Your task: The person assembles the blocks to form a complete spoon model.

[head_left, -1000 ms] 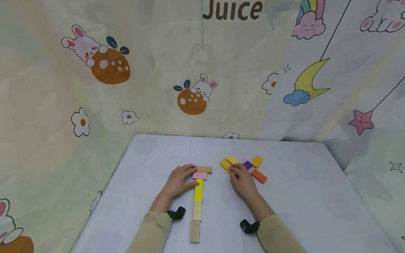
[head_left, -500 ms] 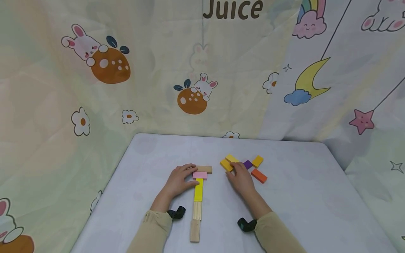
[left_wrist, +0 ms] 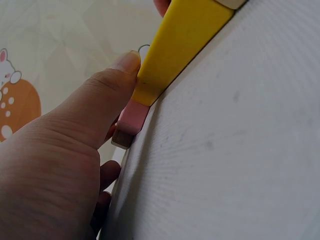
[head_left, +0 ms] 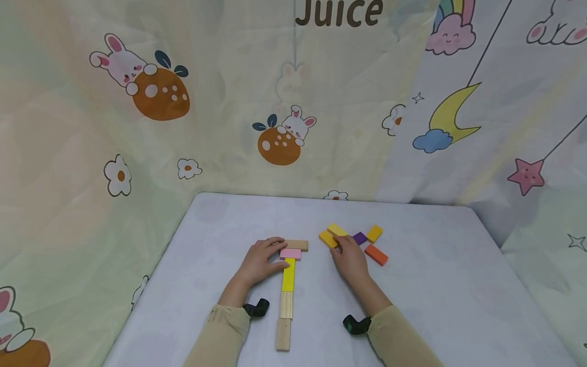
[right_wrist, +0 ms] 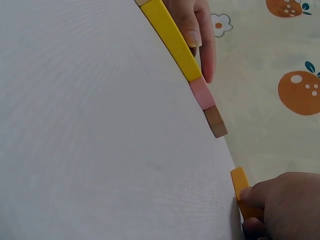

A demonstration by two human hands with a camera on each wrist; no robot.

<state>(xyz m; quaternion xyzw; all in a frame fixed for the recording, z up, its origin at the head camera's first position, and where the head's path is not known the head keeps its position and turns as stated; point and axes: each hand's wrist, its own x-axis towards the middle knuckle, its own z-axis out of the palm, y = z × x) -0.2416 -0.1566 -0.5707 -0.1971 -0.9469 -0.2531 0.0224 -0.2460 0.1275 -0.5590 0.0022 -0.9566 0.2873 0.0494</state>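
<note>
On the table, a line of wooden blocks runs away from the person: two plain blocks (head_left: 284,321), a yellow block (head_left: 288,275), a pink block (head_left: 291,254) lying crosswise, and a plain crosswise block (head_left: 297,245) at the far end. My left hand (head_left: 260,261) rests along its left side. Its thumb touches the yellow block's edge, and its forefinger reaches the far crosswise block. My right hand (head_left: 351,260) pinches an orange-yellow block (head_left: 327,238) between thumb and finger. A lighter yellow block (head_left: 337,230) lies against that one, partly hidden by the fingers.
Right of the right hand lie a purple block (head_left: 359,238), another orange-yellow block (head_left: 374,233) and an orange-red block (head_left: 376,255). The white table (head_left: 440,285) ends at a printed cloth backdrop (head_left: 220,102). Each wrist carries a small black camera (head_left: 356,324).
My right hand has shifted slightly left, its thumb now at the near end of the orange-yellow block. The left hand and the line of blocks keep their place.
</note>
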